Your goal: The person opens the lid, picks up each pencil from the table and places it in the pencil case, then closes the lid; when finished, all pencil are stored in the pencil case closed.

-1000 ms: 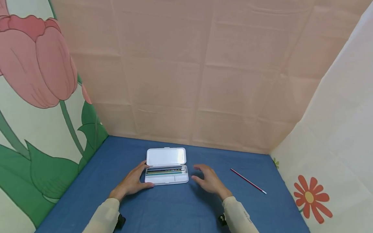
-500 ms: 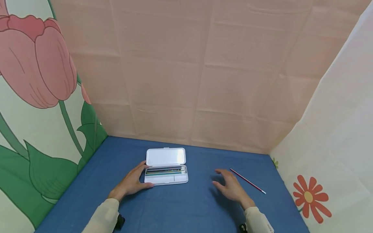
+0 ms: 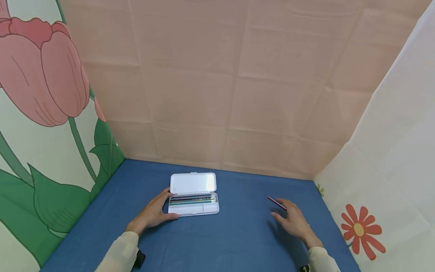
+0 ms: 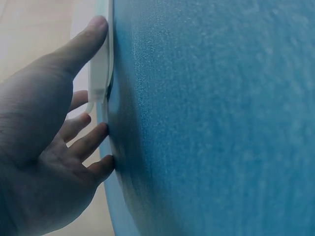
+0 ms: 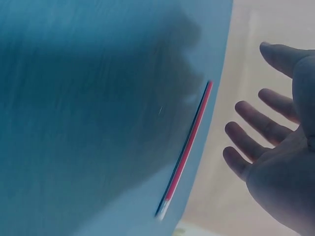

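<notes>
A white pencil case (image 3: 194, 208) lies with its lid (image 3: 193, 183) raised back on the blue table. Inside it, several pencils (image 3: 192, 199) sit side by side in the rear compartment. My left hand (image 3: 154, 212) holds the case at its left end, thumb at the near side and fingers at the far side. In the left wrist view the thumb (image 4: 93, 37) lies against the white case (image 4: 101, 66). My right hand (image 3: 293, 221) hovers over a red pencil (image 5: 189, 147) with a white end, fingers spread and apart from it. In the head view the hand hides most of that pencil.
Blue cloth (image 3: 217, 245) covers the table. Behind it stands a beige cloth wall (image 3: 231, 94); a tulip-printed panel (image 3: 44, 75) borders the left and a white flower-printed one (image 3: 391, 170) the right.
My right hand has moved right, from beside the case to above the red pencil. The left hand and the case have stayed in place.
</notes>
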